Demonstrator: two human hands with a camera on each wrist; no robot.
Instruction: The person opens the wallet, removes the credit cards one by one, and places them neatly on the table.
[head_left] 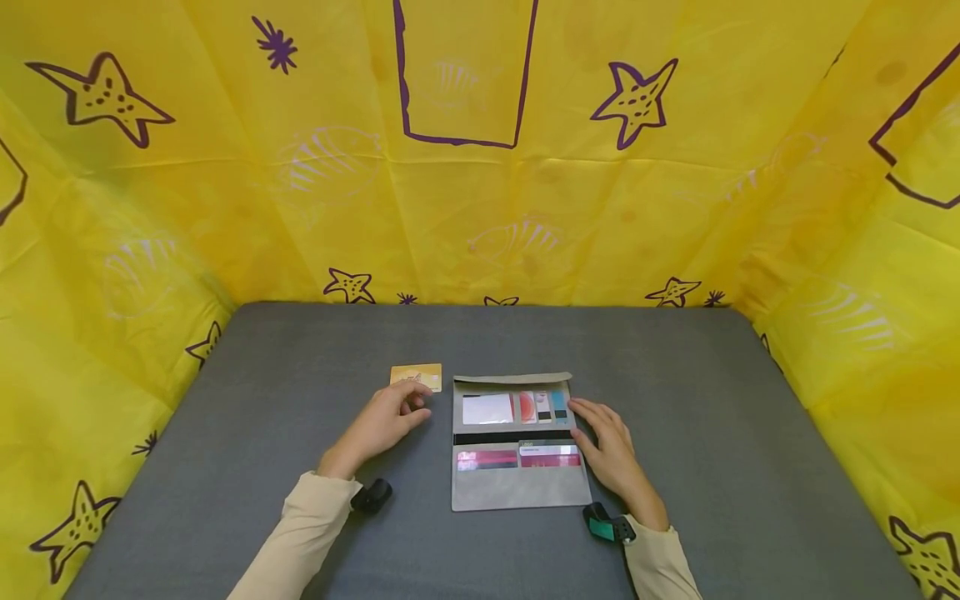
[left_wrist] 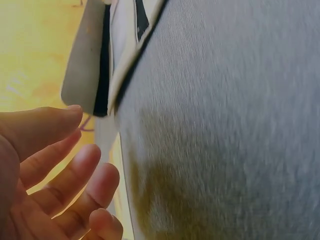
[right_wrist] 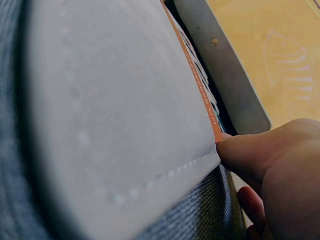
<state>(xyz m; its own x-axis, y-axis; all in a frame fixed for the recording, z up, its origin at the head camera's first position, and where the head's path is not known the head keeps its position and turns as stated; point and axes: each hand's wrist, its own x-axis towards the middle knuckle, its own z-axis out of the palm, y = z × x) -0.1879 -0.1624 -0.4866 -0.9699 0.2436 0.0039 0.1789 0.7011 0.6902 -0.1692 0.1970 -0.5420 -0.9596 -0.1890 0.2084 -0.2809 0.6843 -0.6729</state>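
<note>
A grey wallet [head_left: 517,492] lies unfolded on the table, with several cards in its upper and lower slots. To its upper left is a yellow card [head_left: 405,372], flat on the cloth. My left hand [head_left: 388,421] hovers at the card's near edge, fingers loosely bent and holding nothing; its fingertips overlap the card in the head view, and contact cannot be told. At the wallet's right edge, my right hand [head_left: 611,446] rests with thumb and fingertips touching the side. The right wrist view has the thumb [right_wrist: 245,152] against the stitched edge, beside an orange card strip [right_wrist: 202,92].
Dark grey cloth covers the table [head_left: 750,433]. A yellow patterned curtain [head_left: 480,192] encloses the back and both sides. Dark bands sit on the left wrist [head_left: 372,497] and the right wrist [head_left: 609,525].
</note>
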